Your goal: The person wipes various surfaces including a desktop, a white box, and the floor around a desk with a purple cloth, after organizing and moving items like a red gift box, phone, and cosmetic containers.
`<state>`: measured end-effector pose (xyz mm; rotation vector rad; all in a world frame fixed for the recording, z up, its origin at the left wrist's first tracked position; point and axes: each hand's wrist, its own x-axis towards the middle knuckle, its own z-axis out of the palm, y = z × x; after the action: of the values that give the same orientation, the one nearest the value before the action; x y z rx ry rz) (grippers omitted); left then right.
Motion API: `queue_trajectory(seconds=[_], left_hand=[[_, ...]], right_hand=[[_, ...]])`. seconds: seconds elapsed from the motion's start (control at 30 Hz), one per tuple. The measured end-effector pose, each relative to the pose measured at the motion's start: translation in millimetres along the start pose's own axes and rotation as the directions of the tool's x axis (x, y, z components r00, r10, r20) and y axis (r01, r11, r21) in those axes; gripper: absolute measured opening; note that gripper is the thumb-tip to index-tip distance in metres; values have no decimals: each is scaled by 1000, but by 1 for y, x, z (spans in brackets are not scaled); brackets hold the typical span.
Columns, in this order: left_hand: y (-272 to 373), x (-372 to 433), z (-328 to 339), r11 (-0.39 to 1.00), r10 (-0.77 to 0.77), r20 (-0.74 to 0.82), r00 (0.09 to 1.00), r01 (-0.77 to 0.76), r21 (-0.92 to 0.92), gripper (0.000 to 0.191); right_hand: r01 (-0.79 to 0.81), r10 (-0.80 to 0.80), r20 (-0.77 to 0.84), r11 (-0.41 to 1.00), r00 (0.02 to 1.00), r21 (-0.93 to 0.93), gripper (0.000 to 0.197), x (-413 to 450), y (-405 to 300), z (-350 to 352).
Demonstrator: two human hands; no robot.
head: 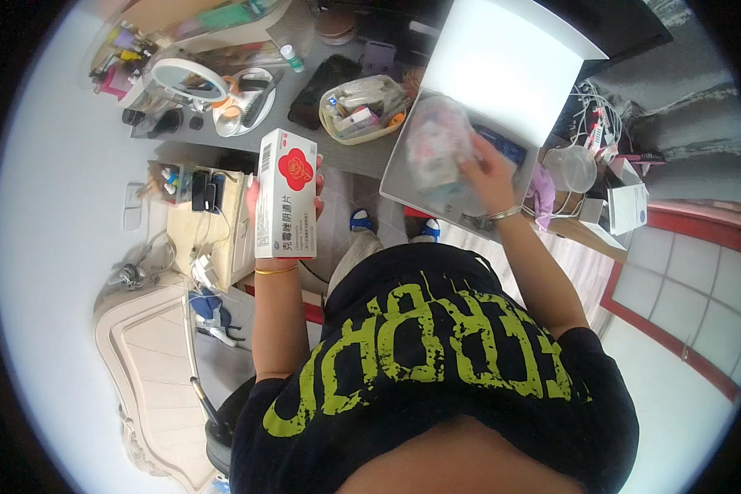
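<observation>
My left hand [252, 200] grips a white cardboard medicine box [287, 213] with a red flower emblem and printed writing. The box stands lengthwise in front of my palm, hiding most of it, and fingertips curl round its right edge. On the other side, my right hand [493, 176] pinches a clear plastic bag [438, 139] whose contents are blurred. That bag is in or just above a large white box [494, 49] with its lid raised. Behind the fingers, a dark blue packet [500, 145] lies inside the same box.
A cream basket [361, 139] of small items sits on the grey desk [234, 141], left of the white box. Farther left are a round mirror [188, 79] and a white tray [265, 117] with a hairbrush. Tangled cables [599, 117] and a clear round container [571, 170] crowd the right.
</observation>
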<state>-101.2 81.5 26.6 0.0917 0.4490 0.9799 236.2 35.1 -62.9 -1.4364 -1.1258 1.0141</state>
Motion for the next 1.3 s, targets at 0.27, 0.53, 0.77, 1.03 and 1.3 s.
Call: queue_trajectory(seconds=[0.27,0.53,0.77,1.03,1.3], left_hand=[[0,8,-5,989,-57,77,995,46,143,71],[-66,58,59,943,-265,180,947,216,255,58],[-98,110,41,885,-352,69,933,309,348,59],[-97,112,34,912,-364,103,926,331,244,61],[-96,107,39,916,-384,93,919,365,169,54]], right_hand=[[335,-199,271,618,942,-711,54,-9,-74,3],[8,74,35,336,997,-942,79,1,-59,-26],[-24,120,-3,177,993,-984,81,-10,-69,-4],[-23,192,146,677,971,-736,50,13,-49,-49],[-37,35,-12,987,999,-155,25,37,-121,-127]])
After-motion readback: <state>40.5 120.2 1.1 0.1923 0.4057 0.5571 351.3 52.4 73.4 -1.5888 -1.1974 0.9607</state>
